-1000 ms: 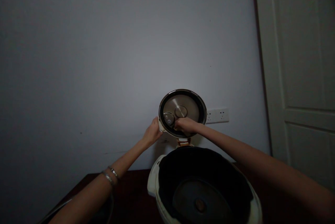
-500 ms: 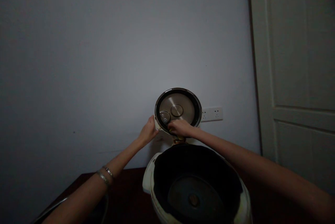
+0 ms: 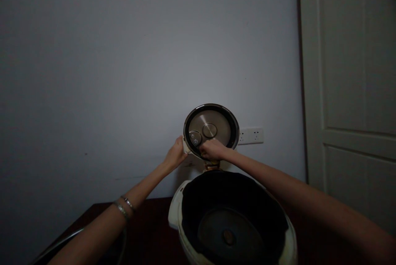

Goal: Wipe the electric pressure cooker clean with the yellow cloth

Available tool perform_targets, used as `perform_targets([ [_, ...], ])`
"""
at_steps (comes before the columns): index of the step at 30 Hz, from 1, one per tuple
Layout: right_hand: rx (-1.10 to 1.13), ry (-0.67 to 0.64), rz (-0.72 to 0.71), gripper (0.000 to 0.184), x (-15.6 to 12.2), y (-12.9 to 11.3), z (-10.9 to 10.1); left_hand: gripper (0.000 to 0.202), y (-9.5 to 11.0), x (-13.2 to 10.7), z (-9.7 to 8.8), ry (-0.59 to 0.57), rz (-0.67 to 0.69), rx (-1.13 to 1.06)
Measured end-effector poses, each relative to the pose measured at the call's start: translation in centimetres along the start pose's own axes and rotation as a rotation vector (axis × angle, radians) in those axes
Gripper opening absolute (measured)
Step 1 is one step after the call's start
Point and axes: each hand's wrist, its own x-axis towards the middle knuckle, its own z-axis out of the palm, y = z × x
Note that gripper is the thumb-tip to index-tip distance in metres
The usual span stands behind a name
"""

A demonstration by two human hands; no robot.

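Note:
An electric pressure cooker [image 3: 177,211] stands before me with its lid [image 3: 202,118] swung up on the hinge at the back. Its dark inside has no inner pot, and a round sensor [image 3: 228,237] shows in the middle of the base. My left hand [image 3: 175,152] grips the left edge of the raised lid. Curled closed, my right hand [image 3: 212,150] presses at the lid's lower rim, just above the hinge [image 3: 212,166]. A yellowish bit shows under its fingers, but I cannot make out what it is.
Behind the lid is a pale wall with a socket strip [image 3: 251,136] to its right. A panelled door [image 3: 349,91] stands at the right. Partly hidden under my left forearm, a dark round vessel [image 3: 123,242] sits on the dark red table [image 3: 148,219].
My right hand has shifted very slightly along the lid's lower rim. My left hand keeps its grip, and the lid stays raised.

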Motion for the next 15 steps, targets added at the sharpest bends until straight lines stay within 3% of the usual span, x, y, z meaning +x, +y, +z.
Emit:
perform_targets([
  [9, -0.066, -0.099, -0.033, 0.020, 0.3, 0.7, -0.3, 0.066, 0.1, 0.0, -0.1, -0.003, -0.003, 0.005],
  [15, -0.043, -0.073, -0.048, 0.026, 0.9, -0.1, -0.6, 0.069, 0.0, 0.0, 0.0, -0.002, -0.006, -0.017],
])
